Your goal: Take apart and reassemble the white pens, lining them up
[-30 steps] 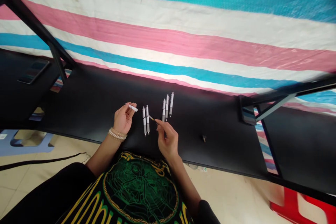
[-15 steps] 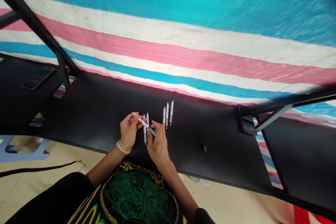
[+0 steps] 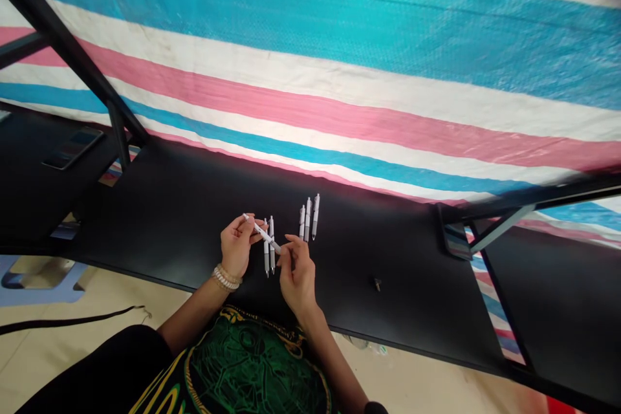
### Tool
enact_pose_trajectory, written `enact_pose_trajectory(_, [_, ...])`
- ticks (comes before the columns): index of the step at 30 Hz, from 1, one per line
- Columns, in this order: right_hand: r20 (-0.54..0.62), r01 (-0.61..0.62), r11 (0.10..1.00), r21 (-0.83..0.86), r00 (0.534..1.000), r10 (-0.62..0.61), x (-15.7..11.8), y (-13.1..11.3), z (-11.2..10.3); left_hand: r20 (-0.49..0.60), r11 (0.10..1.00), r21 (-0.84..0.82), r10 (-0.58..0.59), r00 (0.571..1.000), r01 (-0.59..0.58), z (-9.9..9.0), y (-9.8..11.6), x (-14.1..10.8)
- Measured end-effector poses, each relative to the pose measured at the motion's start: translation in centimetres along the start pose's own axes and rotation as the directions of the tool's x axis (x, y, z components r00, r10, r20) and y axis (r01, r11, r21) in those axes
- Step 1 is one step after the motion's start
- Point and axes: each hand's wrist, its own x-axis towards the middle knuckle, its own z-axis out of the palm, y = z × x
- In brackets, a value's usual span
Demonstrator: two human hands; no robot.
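Observation:
My left hand, with beaded bracelets at the wrist, is shut on a white pen barrel that slants down to the right. My right hand meets the barrel's lower end, and its fingertips pinch there, partly hiding it. Just beneath the held barrel, two white retractable pens lie side by side on the black table. Three more white pens lie close together to the right of my fingers.
A small dark part sits on the table to the right, and a phone lies at the far left. Black metal frame bars cross both sides. A striped tarpaulin hangs behind; a blue stool and cable are on the floor.
My hands have come together from apart, and the thin piece in my right hand now lines up with the barrel in my left. The whole scene sits lower in view.

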Motion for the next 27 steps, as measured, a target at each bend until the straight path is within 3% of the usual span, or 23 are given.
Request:
enact_pose_trajectory(17, [0.038, -0.031, 1.000, 0.003, 0.999, 0.031, -0.27, -0.40, -0.94, 0.013, 0.999, 0.040, 0.031, 0.999, -0.032, 0.11, -0.03, -0.20])
enact_pose_trajectory(27, [0.073, -0.131, 0.989, 0.071, 0.989, 0.126, -0.59, -0.13, -0.78, 0.010, 0.998, 0.061, 0.009, 1.000, -0.010, 0.20, -0.14, -0.36])
